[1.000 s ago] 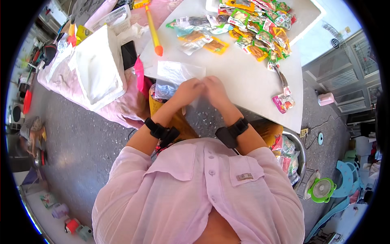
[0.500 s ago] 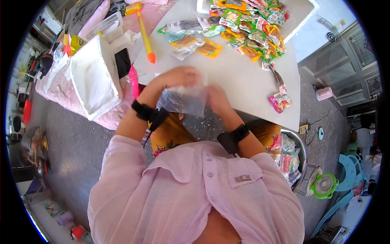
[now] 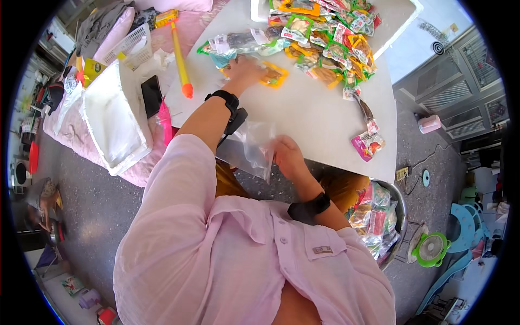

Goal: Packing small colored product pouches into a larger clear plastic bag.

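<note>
At the near edge of the desk (image 3: 319,119), the right hand (image 3: 290,157)'s grip pinches a clear bag (image 3: 246,146), seemingly unfilled; left hand (image 3: 244,71), grip closure indeterminable, is over packets (image 3: 276,76) lying loose.

Two hands (image 3: 244,73) (image 3: 289,157), one clear bag (image 3: 252,142)

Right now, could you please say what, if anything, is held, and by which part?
The right hand holds the clear plastic bag by its right edge. The left hand is over the packets; whether it grips one cannot be told.
</note>
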`<state>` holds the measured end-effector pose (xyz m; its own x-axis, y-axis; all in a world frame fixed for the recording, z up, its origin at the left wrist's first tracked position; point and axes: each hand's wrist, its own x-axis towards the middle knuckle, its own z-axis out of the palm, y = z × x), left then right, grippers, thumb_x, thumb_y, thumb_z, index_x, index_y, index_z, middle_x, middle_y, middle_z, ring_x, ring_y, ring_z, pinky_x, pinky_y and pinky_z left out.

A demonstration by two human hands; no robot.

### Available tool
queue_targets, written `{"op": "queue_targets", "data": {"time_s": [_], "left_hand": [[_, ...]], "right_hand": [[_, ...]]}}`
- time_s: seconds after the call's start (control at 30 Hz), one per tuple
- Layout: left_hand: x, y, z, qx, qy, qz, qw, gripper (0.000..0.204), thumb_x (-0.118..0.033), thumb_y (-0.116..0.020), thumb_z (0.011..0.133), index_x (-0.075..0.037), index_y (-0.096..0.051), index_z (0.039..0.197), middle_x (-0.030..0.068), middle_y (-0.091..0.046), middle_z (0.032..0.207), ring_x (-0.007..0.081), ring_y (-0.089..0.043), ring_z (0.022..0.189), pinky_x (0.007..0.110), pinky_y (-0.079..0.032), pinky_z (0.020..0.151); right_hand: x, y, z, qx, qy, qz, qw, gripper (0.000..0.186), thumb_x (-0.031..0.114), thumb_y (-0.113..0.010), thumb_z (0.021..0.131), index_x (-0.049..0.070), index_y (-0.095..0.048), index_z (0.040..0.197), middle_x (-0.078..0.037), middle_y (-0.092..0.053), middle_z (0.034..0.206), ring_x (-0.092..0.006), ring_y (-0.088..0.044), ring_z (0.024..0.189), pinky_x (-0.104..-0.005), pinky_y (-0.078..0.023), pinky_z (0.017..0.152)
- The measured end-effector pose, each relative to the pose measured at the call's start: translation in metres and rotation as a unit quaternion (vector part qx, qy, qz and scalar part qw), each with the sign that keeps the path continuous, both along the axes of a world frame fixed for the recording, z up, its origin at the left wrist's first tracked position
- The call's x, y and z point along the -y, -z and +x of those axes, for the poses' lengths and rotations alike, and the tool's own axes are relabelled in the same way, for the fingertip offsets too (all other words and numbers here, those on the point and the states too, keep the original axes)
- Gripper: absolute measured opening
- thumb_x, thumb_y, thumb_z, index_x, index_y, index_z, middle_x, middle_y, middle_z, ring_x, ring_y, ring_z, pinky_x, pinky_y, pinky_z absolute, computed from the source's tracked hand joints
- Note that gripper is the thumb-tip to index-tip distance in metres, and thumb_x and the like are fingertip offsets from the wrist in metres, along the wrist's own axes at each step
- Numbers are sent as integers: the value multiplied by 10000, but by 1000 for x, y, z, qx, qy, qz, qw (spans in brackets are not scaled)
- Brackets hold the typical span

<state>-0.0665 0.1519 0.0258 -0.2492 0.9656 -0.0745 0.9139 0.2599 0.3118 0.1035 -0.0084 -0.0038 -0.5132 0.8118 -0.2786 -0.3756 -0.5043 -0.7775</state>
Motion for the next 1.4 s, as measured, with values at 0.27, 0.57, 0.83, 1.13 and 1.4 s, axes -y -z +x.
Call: {"op": "queue_targets", "data": {"time_s": [0.27, 0.57, 0.83, 1.13, 1.4], "left_hand": [[35, 6, 74, 17, 177, 35, 983, 433, -409, -477, 649, -202, -456, 1029, 96, -358, 1130, 311, -275, 1068, 465, -265, 825], [-36, -22, 9, -37, 207, 117, 971, 485, -436, -468, 671, -178, -423, 1079, 106, -405, 1097, 270, -366, 1020, 381, -312, 829], [-80, -24, -77, -76, -2, 38, 996, 667, -606, -416, 619, -178, -378, 1128, 122, -325, 1166, 282, -296, 1081, 390, -266, 860], [-105, 19, -83, 159, 136, 19, 978, 587, -520, -488, 645, -92, -462, 1046, 124, -524, 877, 206, -495, 834, 275, -371, 730], [-18, -6, 17, -5, 76, -13, 997, 656, -599, -440, 608, -221, -367, 1139, 101, -272, 1218, 266, -321, 1079, 449, -217, 873]], "right_hand": [[7, 12, 1, 26, -17, -31, 999, 118, 97, -414, 775, -10, -458, 796, -79, -513, 734, -143, -505, 657, -244, -410, 571], [5, 14, 12, 51, -41, -37, 997, 117, 127, -414, 783, 18, -456, 795, -63, -533, 740, -105, -485, 630, -216, -388, 568], [5, 19, 15, 116, -87, -17, 989, 84, 79, -403, 759, 30, -465, 731, -71, -553, 739, -92, -469, 576, -202, -379, 523], [1, -1, 15, 157, -115, 6, 981, 101, 107, -406, 761, 43, -472, 719, -46, -557, 731, -57, -415, 547, -179, -337, 490], [6, 15, 8, 27, -52, -63, 996, 91, 108, -418, 775, 38, -475, 757, -45, -530, 716, -101, -495, 670, -207, -385, 587]]}}
